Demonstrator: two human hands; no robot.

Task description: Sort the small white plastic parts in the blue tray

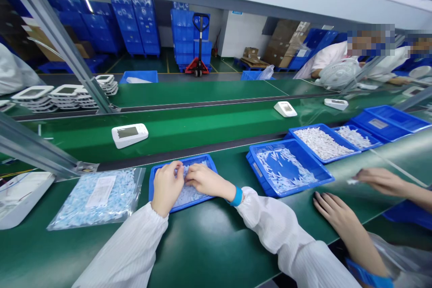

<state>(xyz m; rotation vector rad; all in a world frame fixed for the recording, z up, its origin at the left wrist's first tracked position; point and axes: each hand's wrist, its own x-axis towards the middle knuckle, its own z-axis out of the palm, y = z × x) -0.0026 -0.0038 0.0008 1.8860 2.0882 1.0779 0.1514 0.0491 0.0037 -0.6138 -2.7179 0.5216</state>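
My left hand [166,186] and my right hand [205,180] rest inside a small blue tray [153,175] filled with several small white plastic parts [187,194]. Both hands have their fingers curled and pinched together over the parts, fingertips almost touching near the tray's middle. What they pinch is hidden by the fingers. I wear white sleeves and a blue wristband [237,196] on the right wrist.
A clear bag of white parts [97,195] lies left of the tray. Blue trays of parts [286,166] [322,143] stand to the right. A co-worker's hands [335,216] [380,180] rest at the right. White devices [129,135] [285,109] ride the green conveyor behind.
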